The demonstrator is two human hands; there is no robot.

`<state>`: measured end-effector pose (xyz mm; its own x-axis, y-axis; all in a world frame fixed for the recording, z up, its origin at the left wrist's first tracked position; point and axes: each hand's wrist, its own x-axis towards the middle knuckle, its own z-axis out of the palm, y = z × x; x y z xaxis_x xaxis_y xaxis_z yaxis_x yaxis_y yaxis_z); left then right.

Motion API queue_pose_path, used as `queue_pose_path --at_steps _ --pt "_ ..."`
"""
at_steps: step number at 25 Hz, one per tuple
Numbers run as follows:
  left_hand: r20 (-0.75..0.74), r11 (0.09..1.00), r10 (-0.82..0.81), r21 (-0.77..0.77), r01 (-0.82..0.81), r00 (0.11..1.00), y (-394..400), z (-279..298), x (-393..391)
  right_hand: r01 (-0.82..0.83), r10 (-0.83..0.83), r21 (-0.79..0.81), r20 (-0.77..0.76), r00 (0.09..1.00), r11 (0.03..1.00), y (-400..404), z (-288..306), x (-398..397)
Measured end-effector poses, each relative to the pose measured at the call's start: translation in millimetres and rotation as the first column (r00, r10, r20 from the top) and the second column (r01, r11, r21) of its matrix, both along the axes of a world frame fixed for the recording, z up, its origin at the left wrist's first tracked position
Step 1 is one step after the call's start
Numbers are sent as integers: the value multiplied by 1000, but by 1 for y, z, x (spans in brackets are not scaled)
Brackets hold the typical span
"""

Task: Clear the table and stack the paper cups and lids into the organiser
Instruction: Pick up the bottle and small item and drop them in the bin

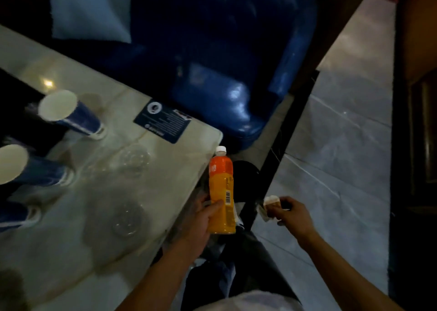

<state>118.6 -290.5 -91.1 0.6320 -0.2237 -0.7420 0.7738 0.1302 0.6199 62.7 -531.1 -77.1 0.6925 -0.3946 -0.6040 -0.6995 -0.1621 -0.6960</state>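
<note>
My left hand (203,218) grips an orange juice bottle (221,192) with a white cap, held just past the right edge of the pale marble table (151,192). My right hand (292,212) is closed on crumpled white tissue (272,203) above the floor. On the table stand blue paper cups with white insides: one at the back left (71,114), one at the left edge (30,166), a third partly cut off (14,215). Clear plastic lids lie flat, one mid-table (133,159) and one nearer me (128,218).
A dark blue card (163,121) lies near the table's far corner. A shiny blue armchair (224,62) with a pale cushion (91,10) stands behind the table. Grey tiled floor (343,133) opens to the right, bordered by dark wooden furniture (416,121).
</note>
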Motion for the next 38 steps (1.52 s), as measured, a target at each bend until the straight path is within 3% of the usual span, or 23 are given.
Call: queue_pose_path --at_steps 5,10,13,19,26,34,38 --pt "-236 988 -30 138 64 971 -41 -47 28 65 -62 23 -100 993 998 -29 -48 8" --pt "-457 978 -39 163 127 888 -77 -99 62 59 -45 62 -211 976 996 -46 -104 30" --pt "-458 940 -124 230 252 880 -95 -138 82 -11 21 42 -243 970 999 -55 -145 49" --pt "-541 888 -141 302 348 829 -115 -225 119 -105 96 -8 -330 939 994 -73 -240 91" --pt "-592 870 -98 339 358 800 -144 -335 148 -172 124 -98 -370 921 980 -72 -354 121" --pt "-467 830 -90 453 325 880 -175 -402 159 -182 110 -159 -378 919 970 -67 -424 142" --pt "-491 858 -116 388 336 864 -167 -404 150 -283 258 3 -424 868 959 -65 -427 138"
